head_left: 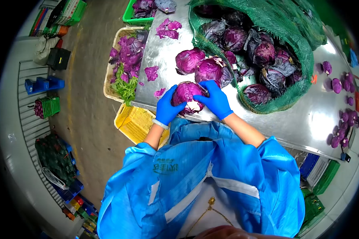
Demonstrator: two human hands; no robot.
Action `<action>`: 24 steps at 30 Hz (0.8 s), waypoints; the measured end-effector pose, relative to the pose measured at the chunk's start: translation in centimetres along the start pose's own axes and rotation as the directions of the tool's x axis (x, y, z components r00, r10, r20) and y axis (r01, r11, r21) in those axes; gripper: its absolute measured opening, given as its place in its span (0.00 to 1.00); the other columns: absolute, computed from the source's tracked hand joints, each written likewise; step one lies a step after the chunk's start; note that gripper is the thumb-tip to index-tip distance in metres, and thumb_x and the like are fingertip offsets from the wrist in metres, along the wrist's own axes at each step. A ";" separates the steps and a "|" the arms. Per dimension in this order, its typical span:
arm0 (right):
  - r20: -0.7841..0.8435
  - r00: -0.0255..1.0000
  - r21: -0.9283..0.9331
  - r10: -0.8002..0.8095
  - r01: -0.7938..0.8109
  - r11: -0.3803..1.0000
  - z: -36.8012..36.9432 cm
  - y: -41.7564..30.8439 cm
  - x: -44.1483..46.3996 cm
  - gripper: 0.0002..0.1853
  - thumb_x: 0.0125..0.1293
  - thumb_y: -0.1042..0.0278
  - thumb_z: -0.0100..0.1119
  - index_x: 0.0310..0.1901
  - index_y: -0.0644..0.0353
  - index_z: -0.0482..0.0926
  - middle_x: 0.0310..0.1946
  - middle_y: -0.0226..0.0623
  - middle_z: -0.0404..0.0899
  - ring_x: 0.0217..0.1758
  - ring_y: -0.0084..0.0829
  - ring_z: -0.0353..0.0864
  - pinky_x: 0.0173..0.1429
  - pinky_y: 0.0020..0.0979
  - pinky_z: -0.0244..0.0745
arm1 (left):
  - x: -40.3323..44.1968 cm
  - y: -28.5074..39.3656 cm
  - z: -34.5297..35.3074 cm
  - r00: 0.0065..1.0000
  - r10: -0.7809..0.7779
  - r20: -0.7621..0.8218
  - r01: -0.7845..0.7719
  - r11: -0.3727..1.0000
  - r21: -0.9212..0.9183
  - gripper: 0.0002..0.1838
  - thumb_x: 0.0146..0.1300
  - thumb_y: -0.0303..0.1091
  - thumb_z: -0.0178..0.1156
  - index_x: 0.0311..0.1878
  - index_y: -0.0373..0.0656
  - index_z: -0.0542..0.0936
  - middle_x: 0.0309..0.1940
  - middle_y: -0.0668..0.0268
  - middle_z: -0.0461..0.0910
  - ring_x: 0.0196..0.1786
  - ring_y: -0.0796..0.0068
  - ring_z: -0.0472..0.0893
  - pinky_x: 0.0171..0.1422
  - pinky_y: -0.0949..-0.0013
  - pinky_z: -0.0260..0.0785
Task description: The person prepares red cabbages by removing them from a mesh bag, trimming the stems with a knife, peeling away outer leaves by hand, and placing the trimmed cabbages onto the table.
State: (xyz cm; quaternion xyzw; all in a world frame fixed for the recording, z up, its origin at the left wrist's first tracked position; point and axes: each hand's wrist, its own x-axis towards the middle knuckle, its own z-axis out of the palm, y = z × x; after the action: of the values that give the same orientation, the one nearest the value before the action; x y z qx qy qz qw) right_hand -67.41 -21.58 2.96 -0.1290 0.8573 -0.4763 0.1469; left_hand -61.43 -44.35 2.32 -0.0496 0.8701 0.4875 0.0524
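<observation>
A red cabbage [186,93] with pale torn leaf bases sits at the near edge of the steel table [155,85], between my two blue-gloved hands. My left hand [167,106] wraps its left side, thumb on the front. From the right, my right hand [214,100] grips the same cabbage, with thumb and fingers on its upper side. A small dark sliver shows by the right fingers; I cannot make out what it is. Just beyond lie two trimmed cabbages, one purple cabbage [190,61] and another cabbage [210,70], touching each other.
A green mesh sack [307,59] spills dark-leaved cabbages at the right. Loose purple leaves [151,73] lie on the table. Left of it stand a cream crate [108,81] of leaf scraps, a yellow basket [133,124] and a green crate [127,16]. Small purple vegetables [336,85] lie far right.
</observation>
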 end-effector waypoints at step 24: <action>0.112 0.985 0.153 -0.135 0.117 0.981 0.9 2.2 -2.0 0.42 0.42 0.54 0.82 0.63 0.48 0.76 0.63 0.38 0.70 0.66 0.42 0.74 0.69 0.37 0.70 | 6.5 -2.3 -2.1 0.872 -0.256 0.416 0.264 0.964 0.041 0.26 0.60 0.51 0.69 0.50 0.37 0.86 0.40 0.55 0.87 0.43 0.67 0.86 0.53 0.67 0.76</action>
State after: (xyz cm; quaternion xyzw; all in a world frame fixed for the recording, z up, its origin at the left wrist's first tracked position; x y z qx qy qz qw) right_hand -65.36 -20.43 0.89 -0.2007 0.7997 -0.5373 0.1774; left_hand -67.69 -47.51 0.56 -0.0611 0.8198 0.4828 0.3019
